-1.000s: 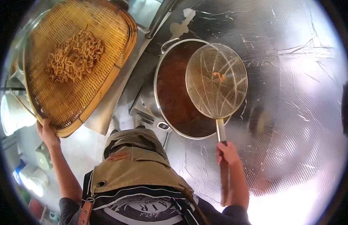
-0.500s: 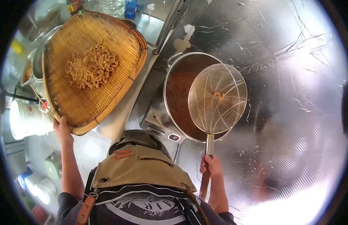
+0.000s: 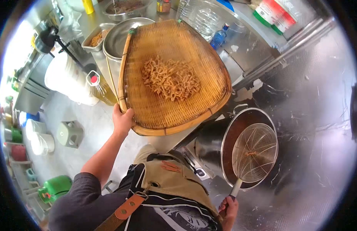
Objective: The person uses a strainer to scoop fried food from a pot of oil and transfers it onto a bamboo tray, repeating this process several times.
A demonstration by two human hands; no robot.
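My left hand [image 3: 124,120] grips the near left corner of a woven bamboo tray [image 3: 155,115], thumb on top of its rim. A heap of brown strips [image 3: 172,79] lies on the tray. My right hand [image 3: 227,210] is closed round the handle of a wire mesh strainer [image 3: 257,148], whose bowl sits over the mouth of a tall metal pot [image 3: 210,144]. A few small brown bits lie in the strainer's mesh. Reddish-brown contents show in the pot beside the strainer.
Behind the tray are a round metal bowl [image 3: 124,34], a small metal pan [image 3: 97,40] and a blue bottle [image 3: 219,36]. An oil jug [image 3: 103,92] stands left of the tray. A stool [image 3: 70,134] and a green gas cylinder [image 3: 57,186] are on the floor.
The view has swung to the left, so tray, pot and strainer appear further right. Both hands keep their holds, and the strainer is still over the pot.
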